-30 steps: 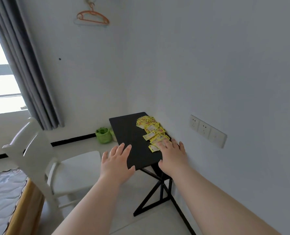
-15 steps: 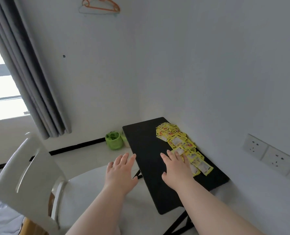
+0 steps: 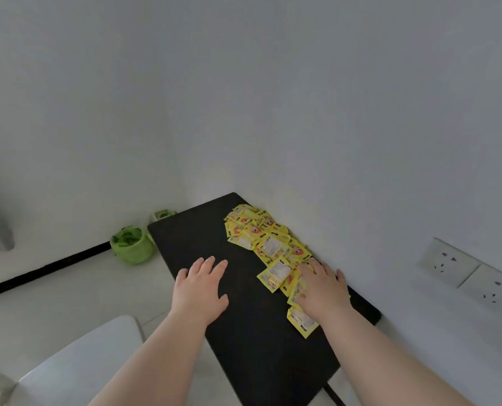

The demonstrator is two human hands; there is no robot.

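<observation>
— So, where are the yellow sachets right now?

— Strewn in a loose, overlapping strip along the far-right side of the black worktop, close against the white wall. The nearest few lie under and just beside the right hand.

— Is it holding any?

— No. Its grip is released: fingers straight and spread, palm down on the sachets. The left hand is likewise flat and spread, over bare worktop and apart from the strip. Whether it actually touches the surface I can't tell.

— What's the step, do you reckon?

— Probably raking the sachets together, toward the middle. I'd keep the palm low and drag with the whole flat of the fingers, so none slip out beneath.

— Why so careful?

— They look like thin, flat, squarish packets, glossy, with printed red-and-white faces. I'd expect them to be light and slippery. The worktop is matt, smooth and hard, so they should slide readily and fan out instead of bunching.

— And the left hand?

— Use it as a stop: set the fingers on edge and sweep the strip against them. Mind the stray sachet just beside the right wrist, too.

— Anything else about?

— A soft green bag on the floor behind the worktop, wall sockets at right, and a white chair near left.
</observation>
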